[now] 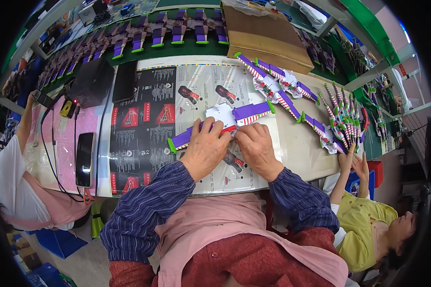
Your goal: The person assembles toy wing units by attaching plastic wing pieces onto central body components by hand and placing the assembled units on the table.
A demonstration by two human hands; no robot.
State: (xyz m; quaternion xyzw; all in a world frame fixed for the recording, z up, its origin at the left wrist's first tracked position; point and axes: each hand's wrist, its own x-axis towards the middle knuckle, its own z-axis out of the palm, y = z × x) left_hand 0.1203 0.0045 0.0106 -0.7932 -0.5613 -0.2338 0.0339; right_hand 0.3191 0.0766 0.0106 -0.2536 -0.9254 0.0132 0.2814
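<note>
A toy wing pack (219, 113) with a white centre, purple wings, green tips and red-and-white striped edges lies in front of me on a printed sheet (151, 95). My left hand (206, 147) is closed over its left wing and the lower side of its centre. The fingers of my right hand (258, 147) pinch together at the lower middle of the toy, below its right wing (251, 113). A small red part (229, 129) shows between my hands. Whatever the right fingertips hold is hidden.
More wing packs (285, 91) lie to the right, beside a striped pile (345, 117) near a co-worker's hands (357, 165). A cardboard box (268, 36) stands behind. Rows of wing packs (158, 34) line a green belt. Left are a phone (85, 159), cables and a black box (92, 82).
</note>
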